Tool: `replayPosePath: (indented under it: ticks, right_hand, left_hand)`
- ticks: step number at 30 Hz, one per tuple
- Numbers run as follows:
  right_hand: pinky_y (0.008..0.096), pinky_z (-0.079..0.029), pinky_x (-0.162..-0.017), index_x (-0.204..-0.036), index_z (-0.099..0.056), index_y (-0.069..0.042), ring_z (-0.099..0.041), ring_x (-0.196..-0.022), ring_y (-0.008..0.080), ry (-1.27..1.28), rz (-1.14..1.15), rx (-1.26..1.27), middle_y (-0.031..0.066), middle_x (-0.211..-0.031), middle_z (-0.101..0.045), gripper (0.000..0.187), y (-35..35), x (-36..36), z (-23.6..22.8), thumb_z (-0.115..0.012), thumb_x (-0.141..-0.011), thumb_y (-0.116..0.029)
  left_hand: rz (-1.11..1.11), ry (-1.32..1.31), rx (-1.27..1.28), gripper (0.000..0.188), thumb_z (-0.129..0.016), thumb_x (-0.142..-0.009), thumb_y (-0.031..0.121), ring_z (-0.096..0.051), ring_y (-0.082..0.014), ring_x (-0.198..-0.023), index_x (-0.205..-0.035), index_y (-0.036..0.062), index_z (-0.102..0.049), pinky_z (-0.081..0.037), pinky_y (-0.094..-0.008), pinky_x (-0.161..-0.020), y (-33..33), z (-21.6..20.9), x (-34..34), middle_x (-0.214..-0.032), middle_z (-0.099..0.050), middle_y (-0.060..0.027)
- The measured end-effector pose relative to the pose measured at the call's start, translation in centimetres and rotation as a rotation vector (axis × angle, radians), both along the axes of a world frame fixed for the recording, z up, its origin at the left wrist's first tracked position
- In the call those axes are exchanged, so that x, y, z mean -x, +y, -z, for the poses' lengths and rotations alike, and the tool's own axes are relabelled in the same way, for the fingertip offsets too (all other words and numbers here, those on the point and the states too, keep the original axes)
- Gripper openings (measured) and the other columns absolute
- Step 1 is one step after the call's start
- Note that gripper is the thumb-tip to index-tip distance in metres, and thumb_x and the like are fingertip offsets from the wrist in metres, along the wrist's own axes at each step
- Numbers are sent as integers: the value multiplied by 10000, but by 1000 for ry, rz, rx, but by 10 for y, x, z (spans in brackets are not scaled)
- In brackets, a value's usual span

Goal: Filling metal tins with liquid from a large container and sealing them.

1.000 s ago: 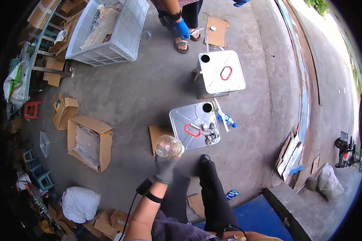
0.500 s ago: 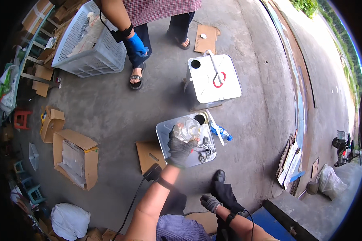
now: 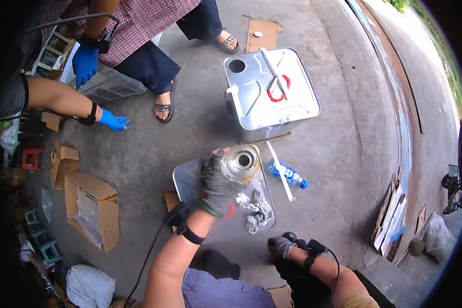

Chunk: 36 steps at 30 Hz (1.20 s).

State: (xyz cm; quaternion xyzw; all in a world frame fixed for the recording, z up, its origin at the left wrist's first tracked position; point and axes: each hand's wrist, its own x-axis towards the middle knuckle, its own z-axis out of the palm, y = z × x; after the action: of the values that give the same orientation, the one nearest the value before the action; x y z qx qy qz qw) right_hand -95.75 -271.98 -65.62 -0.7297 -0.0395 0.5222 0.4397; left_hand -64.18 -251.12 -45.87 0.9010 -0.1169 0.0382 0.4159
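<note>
Above metal tin (image 3: 187, 178), left hand (image 3: 216, 186) around rounded clear bottle (image 3: 234, 165); right hand (image 3: 282, 248), grip unclear

The jar (image 3: 231, 165) is in the left hand (image 3: 216, 182), over the near can (image 3: 187, 179). A wad (image 3: 260, 211) lies on this can. To the right, a plastic bottle (image 3: 288, 174) lies on the floor (image 3: 143, 154). The far can (image 3: 297, 92) stands behind. Well to the left sits a cardboard box (image 3: 110, 219).
</note>
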Motion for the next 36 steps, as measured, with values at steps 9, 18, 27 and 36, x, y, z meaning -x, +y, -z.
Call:
replayPosePath:
  ticks: [9, 18, 27, 36]
  right_hand:
    - [369, -448, -757, -955, -586, -44, -574, -856, 307, -318, -222, 25, 153, -897, -612, 280, 26, -129, 19, -504, -794, -257]
    - [394, -467, -749, -973, -583, -18, -594, -851, 348, -419, -459, 264, 204, -928, -615, 357, -24, -158, 65, -481, -807, -318]
    - [430, -511, -613, -951, -585, -39, -627, -721, 334, 90, 77, 241, 174, -865, -637, 329, -71, -220, 88, -487, -816, -323]
    - [357, -527, -489, -898, -561, -69, -634, -621, 224, 16, 60, 268, 102, -790, -636, 200, -76, -189, 30, -518, -819, -248]
  left_hand:
    - [115, -230, -221, 779, -816, -488, 329, -482, -308, -990, -1099, 5, -457, -354, -424, -894, 2, -3, -4, -1060, -527, -142]
    - [132, -257, -307, 897, -806, -459, 418, -430, -317, -1081, -1152, -11, -433, -333, -414, -934, 15, -1, 1, -1145, -476, -174]
    - [-255, -574, -18, 639, -754, -621, 159, -448, -300, -1071, -1148, -18, -438, -360, -380, -926, 128, -52, 77, -1151, -467, -169]
    - [-138, -223, 27, 59, -601, -779, 70, -550, -146, -724, -792, 32, -557, -433, -270, -659, 182, 36, 213, -754, -553, -72]
